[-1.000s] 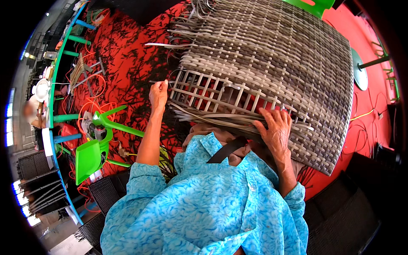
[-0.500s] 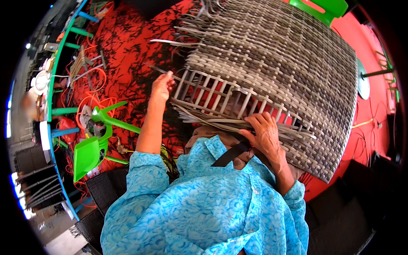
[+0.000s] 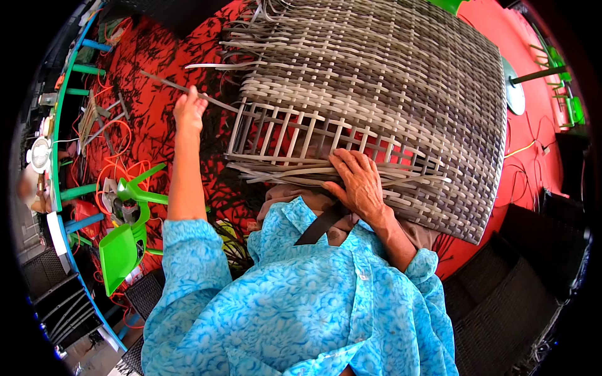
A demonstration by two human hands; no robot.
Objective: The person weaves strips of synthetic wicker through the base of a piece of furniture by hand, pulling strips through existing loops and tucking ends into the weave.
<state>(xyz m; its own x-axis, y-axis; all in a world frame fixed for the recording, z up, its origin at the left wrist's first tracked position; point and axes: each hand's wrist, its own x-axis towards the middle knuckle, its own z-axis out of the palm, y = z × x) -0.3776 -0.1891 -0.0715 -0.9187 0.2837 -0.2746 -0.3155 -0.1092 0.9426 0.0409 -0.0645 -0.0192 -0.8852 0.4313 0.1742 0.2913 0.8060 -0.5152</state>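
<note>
A partly woven brown-grey wicker panel point(image 3: 376, 81) lies tilted in front of me over the lap. Near its closest part, a row of bare cross strands stands open, with red floor showing through. In my left hand point(image 3: 190, 111) is a flat grey weaving strip point(image 3: 216, 101), pinched between fingers and thumb. It runs from the panel's left edge past the hand, its free end pointing up and left. My right hand point(image 3: 356, 182) lies on loose strips point(image 3: 288, 173) along the near side of the gap, thumb spread from the fingers.
Strip ends jut from the panel's left edge. Dark scraps litter the red floor point(image 3: 150, 94). A green plastic chair point(image 3: 122, 250) and orange cables stand at left, near a green-and-blue frame point(image 3: 58, 163). A white fan point(image 3: 39, 153) is farther left. Dark wicker pieces point(image 3: 508, 301) lie at lower right.
My left hand has moved outward to the left and a little up, drawing the strip out straighter. My right hand stays on the loose strips. The whole view has shifted.
</note>
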